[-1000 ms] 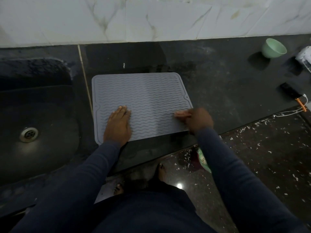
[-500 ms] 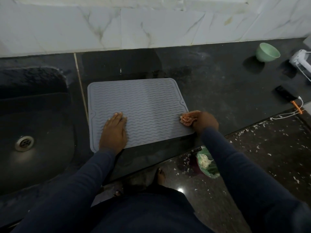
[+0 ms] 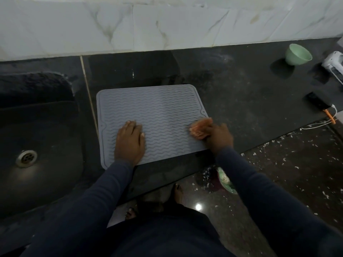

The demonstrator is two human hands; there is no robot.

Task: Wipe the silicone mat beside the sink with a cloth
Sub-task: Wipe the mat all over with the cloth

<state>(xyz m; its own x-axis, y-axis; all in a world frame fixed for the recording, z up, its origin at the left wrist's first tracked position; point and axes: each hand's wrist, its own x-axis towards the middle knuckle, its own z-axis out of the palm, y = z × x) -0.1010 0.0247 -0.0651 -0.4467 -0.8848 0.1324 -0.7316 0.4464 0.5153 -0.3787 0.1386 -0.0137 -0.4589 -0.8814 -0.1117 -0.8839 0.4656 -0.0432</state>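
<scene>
Seen from the head camera, the right grip (image 3: 220,135) clenches a crumpled orange cloth (image 3: 200,127), pressed on the grey wavy-ribbed silicone mat (image 3: 157,108) just left of it. The left grip (image 3: 130,143) lies released, fingers flat on the mat. The dark sink (image 3: 37,127) sits further left in the black tabletop (image 3: 241,89).

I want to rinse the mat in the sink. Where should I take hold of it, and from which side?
Probably the rounded near-right corner of the mat, from the counter front: it lies flat and thin, so only an edge can be pinched and peeled, and the right hand with the cloth is there. The left hand pressing it must lift first.
</scene>
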